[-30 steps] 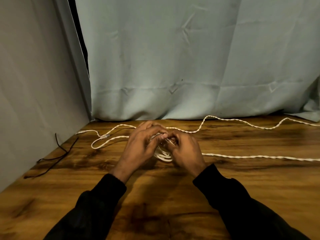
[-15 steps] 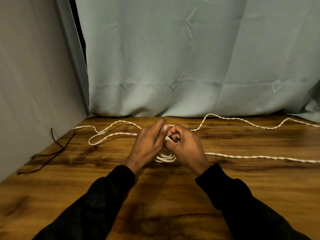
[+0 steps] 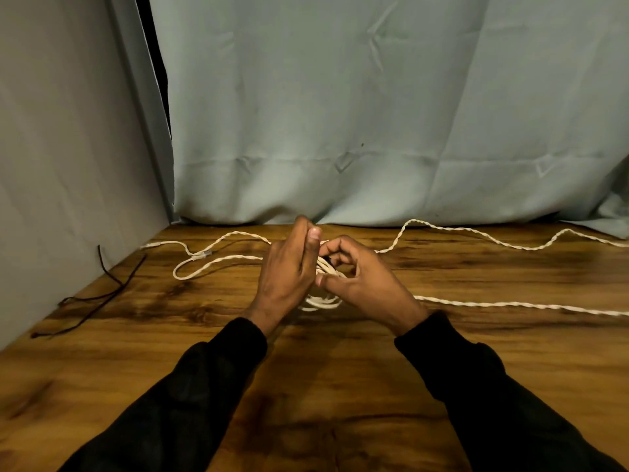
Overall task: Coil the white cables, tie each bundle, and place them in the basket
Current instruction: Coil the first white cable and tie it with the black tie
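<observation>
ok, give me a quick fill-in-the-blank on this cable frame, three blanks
1. Both hands work a small coil of ___ cable.
2. The table is made of ___.
3. The thin dark cord lies to the ___ of the left hand.
The right hand pinches the coil.
Missing: white; wood; left

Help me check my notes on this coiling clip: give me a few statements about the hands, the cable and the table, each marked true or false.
1. Both hands are on a small coil of white cable. True.
2. A basket stands on the table. False: no basket is in view.
3. Loose white cable trails off to the right. True.
4. The thin dark cord lies right of the hands. False: it lies at the left, near the wall.
5. The right hand lies flat on the table. False: its fingers curl round the coil, opposite the left hand.
</observation>
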